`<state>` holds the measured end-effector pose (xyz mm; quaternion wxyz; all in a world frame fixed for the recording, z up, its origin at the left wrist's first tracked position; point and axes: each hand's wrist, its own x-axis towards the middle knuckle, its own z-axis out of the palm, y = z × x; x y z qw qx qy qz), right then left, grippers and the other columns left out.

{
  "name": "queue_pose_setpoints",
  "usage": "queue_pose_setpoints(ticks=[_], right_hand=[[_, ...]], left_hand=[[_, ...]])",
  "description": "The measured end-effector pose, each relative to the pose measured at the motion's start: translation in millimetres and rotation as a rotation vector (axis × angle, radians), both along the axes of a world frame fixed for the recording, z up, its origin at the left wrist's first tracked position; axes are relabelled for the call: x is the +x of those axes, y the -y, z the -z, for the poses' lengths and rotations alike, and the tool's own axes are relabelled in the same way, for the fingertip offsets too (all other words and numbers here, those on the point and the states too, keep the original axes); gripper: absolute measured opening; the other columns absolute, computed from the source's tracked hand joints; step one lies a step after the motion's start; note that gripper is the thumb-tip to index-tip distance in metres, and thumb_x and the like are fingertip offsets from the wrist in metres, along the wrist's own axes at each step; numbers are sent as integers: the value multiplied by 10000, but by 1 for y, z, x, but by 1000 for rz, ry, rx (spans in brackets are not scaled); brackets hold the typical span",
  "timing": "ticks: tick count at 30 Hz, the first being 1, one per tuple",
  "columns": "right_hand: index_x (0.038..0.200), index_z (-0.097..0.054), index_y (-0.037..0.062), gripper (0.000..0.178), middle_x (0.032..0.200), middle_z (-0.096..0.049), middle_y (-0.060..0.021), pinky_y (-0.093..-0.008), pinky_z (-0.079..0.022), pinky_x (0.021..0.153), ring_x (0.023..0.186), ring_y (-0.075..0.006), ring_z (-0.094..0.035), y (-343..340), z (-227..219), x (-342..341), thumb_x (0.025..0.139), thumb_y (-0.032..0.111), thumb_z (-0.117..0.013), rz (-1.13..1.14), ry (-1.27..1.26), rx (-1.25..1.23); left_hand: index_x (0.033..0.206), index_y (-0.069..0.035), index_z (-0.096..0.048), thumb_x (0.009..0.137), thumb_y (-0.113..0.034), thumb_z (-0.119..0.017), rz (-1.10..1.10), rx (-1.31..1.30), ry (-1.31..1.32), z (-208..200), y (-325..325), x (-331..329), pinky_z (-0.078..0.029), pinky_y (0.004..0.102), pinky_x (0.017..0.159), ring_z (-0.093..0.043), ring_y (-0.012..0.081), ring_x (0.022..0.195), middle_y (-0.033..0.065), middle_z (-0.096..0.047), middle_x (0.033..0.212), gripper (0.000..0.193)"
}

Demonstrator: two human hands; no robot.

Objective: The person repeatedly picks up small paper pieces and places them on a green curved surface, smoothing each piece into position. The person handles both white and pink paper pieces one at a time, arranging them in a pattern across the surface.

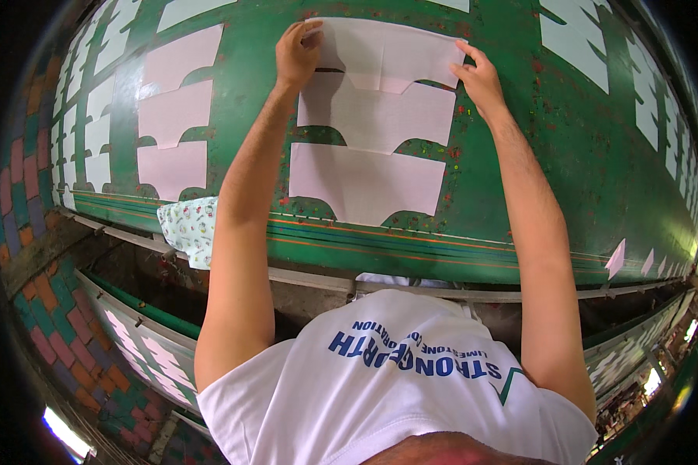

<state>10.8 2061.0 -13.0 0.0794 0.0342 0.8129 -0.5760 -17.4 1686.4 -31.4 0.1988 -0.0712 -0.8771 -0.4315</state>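
Observation:
My left hand (298, 56) pinches the far left corner of a pale pink cut fabric panel (415, 58). At the panel's far right corner, my right hand (479, 79) grips the edge with thumb and forefinger. A faint crease runs down the middle of this panel. Two more pale pink panels of like shape, a middle panel (411, 116) and a near panel (364, 182), lie flat in a column below it. The held panel's lower tab meets the middle one. All are on a long green table (551, 186) spotted with red and yellow marks.
More pink panels (172, 167) lie to the left, with white panels (578, 50) farther right. A patterned cloth (190, 229) hangs over the near table edge. Small pink tabs (616, 260) stand along that edge at right. Another table with panels (163, 360) is behind at lower left.

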Motion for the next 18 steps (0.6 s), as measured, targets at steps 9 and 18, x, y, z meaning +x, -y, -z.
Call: queue_pose_setpoints(ticks=[9,18], right_hand=[[1504,-549,68,680,1510,-516,-120,-349,-574,933,1067,-206,-681,-2,7,-22,840,43,-695,-24,-130,90],[1519,-560,143,616,1522,-502,-43,-308,-552,946,1124,-150,-631,-4,-5,-9,922,82,-699,5,-122,84]], left_hand=[[1375,-115,-662,1053,-295,-574,40,-505,-115,20,2,-42,-407,529,1134,-529,410,1348,165,-593,1458,379],[1582,36,-381,1073,-582,-373,-16,-636,-21,39,-148,-14,-132,704,1232,-209,455,1581,252,-300,1685,801]])
